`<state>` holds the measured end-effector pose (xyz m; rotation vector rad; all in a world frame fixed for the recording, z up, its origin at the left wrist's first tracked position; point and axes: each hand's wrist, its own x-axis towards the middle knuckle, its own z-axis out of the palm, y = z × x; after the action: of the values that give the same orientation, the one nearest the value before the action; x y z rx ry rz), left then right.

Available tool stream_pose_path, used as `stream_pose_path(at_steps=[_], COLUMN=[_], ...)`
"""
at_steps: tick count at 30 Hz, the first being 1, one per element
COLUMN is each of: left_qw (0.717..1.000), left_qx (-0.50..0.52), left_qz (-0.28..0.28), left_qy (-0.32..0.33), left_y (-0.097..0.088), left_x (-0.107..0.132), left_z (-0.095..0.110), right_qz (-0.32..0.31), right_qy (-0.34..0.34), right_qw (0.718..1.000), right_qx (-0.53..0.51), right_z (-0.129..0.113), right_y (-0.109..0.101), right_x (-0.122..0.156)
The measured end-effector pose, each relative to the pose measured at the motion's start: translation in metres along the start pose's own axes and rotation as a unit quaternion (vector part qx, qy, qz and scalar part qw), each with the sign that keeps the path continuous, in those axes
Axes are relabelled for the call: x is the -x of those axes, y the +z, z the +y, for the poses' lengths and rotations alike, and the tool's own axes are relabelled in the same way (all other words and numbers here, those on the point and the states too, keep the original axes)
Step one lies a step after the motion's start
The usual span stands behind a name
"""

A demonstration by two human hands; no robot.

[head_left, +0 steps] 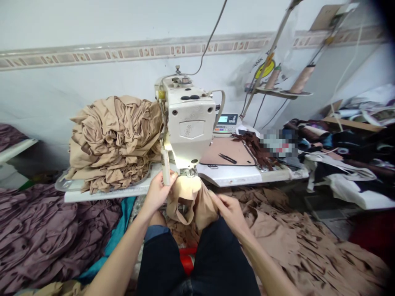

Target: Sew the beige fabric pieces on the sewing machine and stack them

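Note:
A tan fabric piece (207, 207) hangs from under the head of a white sewing machine (190, 127), and part of it forms a loop below the machine's edge. My left hand (158, 192) pinches its left side, close behind a pale upright bar (165, 166) that hides some of the fingertips. On the other side, my right hand (228, 206) has thumb and fingers closed on the fabric's right edge. The machine's lamp lights the cloth near the needle area. The needle itself is too small to make out.
A tall heap of tan cloth (114, 139) stands left of the machine. Thread snips (227, 158) lie on a pinkish mat (216, 150) at right. Dark purple cloth (55, 230) fills the lower left, and more tan cloth (296, 234) the lower right. Thread cones (302, 79) sit on a stand.

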<state>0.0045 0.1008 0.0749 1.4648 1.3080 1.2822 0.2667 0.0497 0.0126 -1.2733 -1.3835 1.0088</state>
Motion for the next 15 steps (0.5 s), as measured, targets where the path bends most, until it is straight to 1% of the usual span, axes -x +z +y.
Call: stream_pose_path(at_steps=[2,3,4,5,7,9,10,12,13,15], left_qw=[0.998,0.996,0.994,0.991,0.979,0.956,0.941,0.913,0.905,0.902], left_qx=[-0.041,-0.057,-0.073,-0.089,-0.132,-0.189,-0.217,-0.259,-0.27,-0.277], left_qz=[0.02,0.033,0.048,0.066,0.114,0.174,0.203,0.249,0.261,0.264], left_qy=[0.04,0.056,0.069,0.081,0.106,0.142,0.161,0.191,0.199,0.201], left_y=[-0.021,-0.032,-0.044,-0.055,-0.077,-0.096,-0.103,-0.115,-0.119,-0.123], left_x=[-0.001,-0.003,-0.005,-0.008,-0.016,-0.026,-0.032,-0.043,-0.047,-0.052], left_z=[0.007,0.011,0.016,0.021,0.033,0.047,0.053,0.065,0.069,0.072], right_qz=[-0.044,-0.054,-0.054,-0.041,0.003,0.028,0.025,-0.005,-0.026,-0.064], right_qy=[0.053,0.077,0.098,0.113,0.13,0.129,0.124,0.108,0.097,0.077], right_qw=[0.998,0.995,0.993,0.992,0.99,0.989,0.991,0.994,0.995,0.995], right_qx=[-0.005,-0.013,-0.023,-0.036,-0.056,-0.059,-0.053,-0.032,-0.022,-0.004], right_z=[0.018,0.026,0.033,0.039,0.044,0.04,0.035,0.021,0.014,0.003], right_y=[-0.009,-0.014,-0.019,-0.023,-0.029,-0.03,-0.028,-0.023,-0.021,-0.022], right_x=[0.017,0.023,0.028,0.031,0.032,0.029,0.028,0.025,0.025,0.028])
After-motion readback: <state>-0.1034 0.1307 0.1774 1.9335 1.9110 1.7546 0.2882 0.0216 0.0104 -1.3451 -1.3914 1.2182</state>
